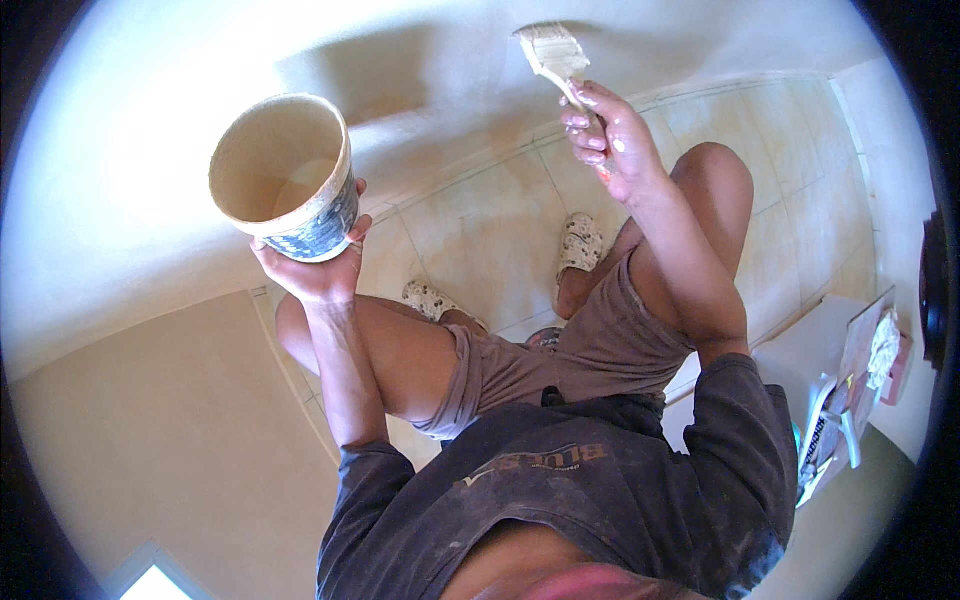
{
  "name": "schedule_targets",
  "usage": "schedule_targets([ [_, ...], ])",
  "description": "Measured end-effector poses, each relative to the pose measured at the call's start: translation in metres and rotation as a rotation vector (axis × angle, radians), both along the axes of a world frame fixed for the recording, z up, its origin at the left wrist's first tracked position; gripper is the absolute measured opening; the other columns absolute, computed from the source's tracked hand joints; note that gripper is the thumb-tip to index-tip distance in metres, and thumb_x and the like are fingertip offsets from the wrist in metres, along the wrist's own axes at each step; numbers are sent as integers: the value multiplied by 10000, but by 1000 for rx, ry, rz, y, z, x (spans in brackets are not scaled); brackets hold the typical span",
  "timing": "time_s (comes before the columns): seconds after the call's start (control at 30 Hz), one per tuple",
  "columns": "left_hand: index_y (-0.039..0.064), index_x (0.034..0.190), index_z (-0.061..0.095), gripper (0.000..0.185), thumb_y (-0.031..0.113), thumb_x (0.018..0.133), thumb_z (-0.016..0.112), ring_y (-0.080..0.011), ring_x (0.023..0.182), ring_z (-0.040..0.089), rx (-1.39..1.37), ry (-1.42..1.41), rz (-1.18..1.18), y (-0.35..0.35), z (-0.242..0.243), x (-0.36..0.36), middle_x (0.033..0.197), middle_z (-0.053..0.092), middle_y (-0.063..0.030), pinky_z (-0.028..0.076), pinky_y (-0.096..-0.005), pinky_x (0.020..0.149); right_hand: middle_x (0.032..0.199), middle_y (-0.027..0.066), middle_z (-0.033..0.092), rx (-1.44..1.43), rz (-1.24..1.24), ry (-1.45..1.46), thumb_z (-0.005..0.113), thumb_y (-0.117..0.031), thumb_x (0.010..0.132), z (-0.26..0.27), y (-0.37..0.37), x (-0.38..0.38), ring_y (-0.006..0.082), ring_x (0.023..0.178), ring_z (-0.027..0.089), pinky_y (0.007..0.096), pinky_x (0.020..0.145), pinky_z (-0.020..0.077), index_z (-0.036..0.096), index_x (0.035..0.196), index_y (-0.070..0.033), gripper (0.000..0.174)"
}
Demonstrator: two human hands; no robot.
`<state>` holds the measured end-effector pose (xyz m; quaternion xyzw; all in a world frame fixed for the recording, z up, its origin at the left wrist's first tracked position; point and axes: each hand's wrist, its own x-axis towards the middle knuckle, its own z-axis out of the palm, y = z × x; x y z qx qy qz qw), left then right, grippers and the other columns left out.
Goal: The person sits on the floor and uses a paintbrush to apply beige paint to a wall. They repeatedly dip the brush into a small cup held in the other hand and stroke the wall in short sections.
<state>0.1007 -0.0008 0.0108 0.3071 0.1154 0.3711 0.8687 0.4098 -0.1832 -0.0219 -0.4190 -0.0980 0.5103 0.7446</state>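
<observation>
My left hand (322,274) grips a plastic paint bucket (311,232) around its lower side and base. The bucket tilts so that its inside shows, with pale paint (306,182) low down in it. In my right hand (611,139) is a flat paintbrush (559,54), held by its handle. Pale paint coats the bristles, and their tip appears to meet the white wall (465,67); exact contact is hard to tell. Spots of paint mark my right fingers and the back of that hand.
Beige floor tiles (487,202) run along the wall's foot, under my patterned clogs (581,241). To the right stands a pale box-like surface (806,330) with a board, crumpled white material (883,349) and several small items. A side wall (172,375) rises at the left.
</observation>
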Motion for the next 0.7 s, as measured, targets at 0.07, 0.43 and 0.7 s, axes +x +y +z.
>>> schedule_targets([
  [0.07, 181, 1544, 406, 775, 653, 943, 538, -415, 1223, 477, 42, -13, -32, 0, 0, -1, 1461, 465, -219, 553, -360, 637, 767, -54, 491, 30, 4, -37, 560, -239, 1067, 15, -4, 1, -3, 504, 360, 174, 405, 271, 584, 1071, -90, 151],
  [0.43, 151, 1550, 395, 795, 661, 954, 522, -422, 1208, 500, 63, -26, -25, -2, 2, -4, 1452, 478, -238, 555, -364, 630, 750, -61, 462, 57, 15, -260, 513, -282, 1092, 67, -11, 16, -33, 454, 276, 149, 362, 242, 593, 1096, -47, 249],
  [0.7, 247, 1556, 375, 792, 679, 913, 540, -466, 1164, 552, -28, -3, 15, 0, 0, -7, 1449, 516, -183, 506, -387, 589, 716, -31, 510, 152, 96, -32, 562, -217, 1042, 80, -13, 26, 15, 458, 385, 182, 362, 299, 607, 1009, -80, 148],
])
